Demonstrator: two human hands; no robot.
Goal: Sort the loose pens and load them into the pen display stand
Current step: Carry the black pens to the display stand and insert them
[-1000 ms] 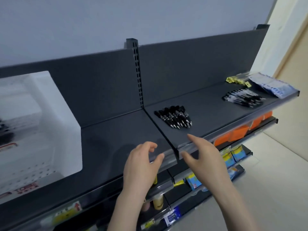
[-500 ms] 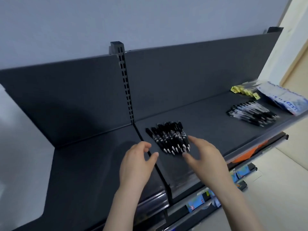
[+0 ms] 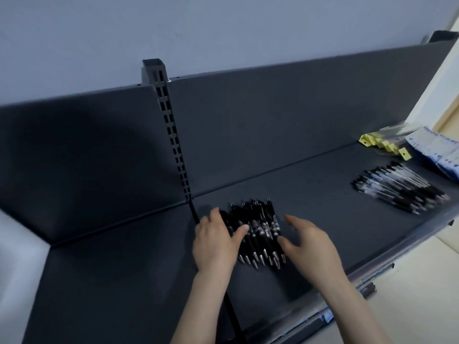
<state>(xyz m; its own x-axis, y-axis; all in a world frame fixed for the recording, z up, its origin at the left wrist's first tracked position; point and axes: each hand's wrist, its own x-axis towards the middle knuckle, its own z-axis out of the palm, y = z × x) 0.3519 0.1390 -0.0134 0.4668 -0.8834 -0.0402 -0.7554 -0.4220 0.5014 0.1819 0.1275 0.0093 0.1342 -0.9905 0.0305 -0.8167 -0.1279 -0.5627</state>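
Black pens: compact pile, side by side, silver tips toward shelf front edge. Second pen pile: fanned, well apart, right end.

Dark shelf, pale wall, possibly beige floor.

Bare dark shelf lies open between the near pile of black pens and the farther pile of pens at right, and across the left section. The back panel and slotted post wall off the rear. Yellow-tagged packets and blue packets crowd the right end.
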